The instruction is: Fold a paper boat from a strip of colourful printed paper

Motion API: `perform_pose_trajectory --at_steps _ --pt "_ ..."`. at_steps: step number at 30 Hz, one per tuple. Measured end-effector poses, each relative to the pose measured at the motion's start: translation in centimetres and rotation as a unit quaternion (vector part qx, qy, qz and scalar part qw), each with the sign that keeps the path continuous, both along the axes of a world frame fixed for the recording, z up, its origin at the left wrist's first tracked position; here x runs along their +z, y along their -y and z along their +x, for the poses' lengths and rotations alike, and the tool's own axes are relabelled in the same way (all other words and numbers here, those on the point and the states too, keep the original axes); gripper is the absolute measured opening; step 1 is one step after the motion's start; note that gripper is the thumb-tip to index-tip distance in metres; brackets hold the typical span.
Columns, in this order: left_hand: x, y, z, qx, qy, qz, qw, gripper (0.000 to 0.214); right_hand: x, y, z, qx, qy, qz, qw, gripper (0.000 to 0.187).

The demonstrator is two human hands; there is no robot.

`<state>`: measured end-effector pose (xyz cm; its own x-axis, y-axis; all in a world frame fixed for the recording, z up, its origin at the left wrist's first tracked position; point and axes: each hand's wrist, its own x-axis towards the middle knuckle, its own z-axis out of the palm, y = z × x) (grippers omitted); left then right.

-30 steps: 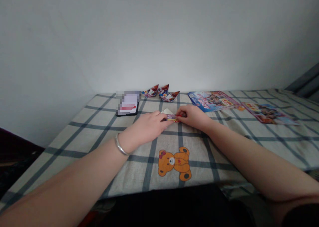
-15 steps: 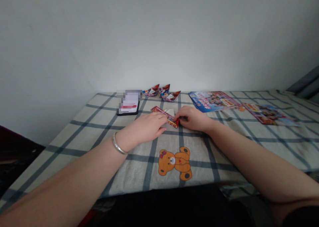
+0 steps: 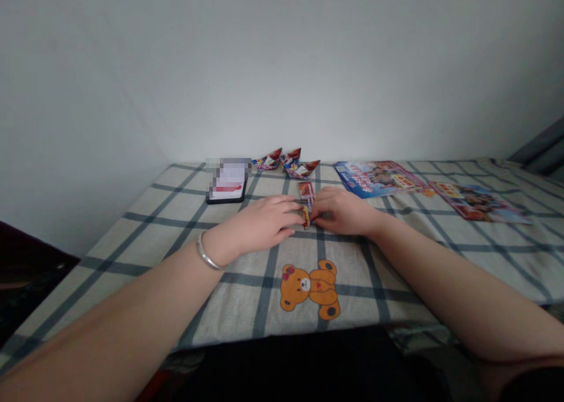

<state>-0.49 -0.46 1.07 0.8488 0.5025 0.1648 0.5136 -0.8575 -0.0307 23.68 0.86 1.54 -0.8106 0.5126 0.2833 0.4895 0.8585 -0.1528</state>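
A narrow folded strip of printed paper (image 3: 306, 197) lies on the checked cloth (image 3: 247, 267), pointing away from me. My left hand (image 3: 261, 221) rests on the cloth with its fingertips pinching the strip's near end. My right hand (image 3: 342, 212) meets it from the other side, its fingers closed on the same end. A silver bangle (image 3: 205, 253) circles my left wrist.
Three folded paper boats (image 3: 287, 161) stand by the wall. A black phone (image 3: 226, 182) lies to their left. Two printed leaflets (image 3: 376, 177) (image 3: 476, 201) lie to the right. A bear picture (image 3: 309, 287) is printed on the cloth near me.
The strip has turned from lying crosswise between my hands to pointing away from me. Both hands stayed close together at its near end.
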Motion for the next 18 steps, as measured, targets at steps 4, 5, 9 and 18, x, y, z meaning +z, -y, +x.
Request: perform_pose_trajectory --at_steps 4,5,9,18 --pt "0.8 0.8 0.5 -0.018 0.003 -0.028 0.999 0.030 0.1 0.3 -0.1 -0.009 0.015 0.004 1.000 0.017" --pt "1.0 1.1 0.7 -0.021 0.000 -0.033 0.999 0.029 0.1 0.3 -0.1 -0.013 0.018 0.007 1.000 0.018" --pt "1.2 2.1 1.2 -0.021 -0.006 -0.041 0.999 0.027 0.1 0.3 0.0 -0.018 0.019 0.010 1.000 0.016" --pt "0.8 1.4 0.8 -0.020 0.029 -0.057 0.998 0.033 -1.0 -0.8 -0.1 -0.026 -0.046 -0.039 0.998 0.013"
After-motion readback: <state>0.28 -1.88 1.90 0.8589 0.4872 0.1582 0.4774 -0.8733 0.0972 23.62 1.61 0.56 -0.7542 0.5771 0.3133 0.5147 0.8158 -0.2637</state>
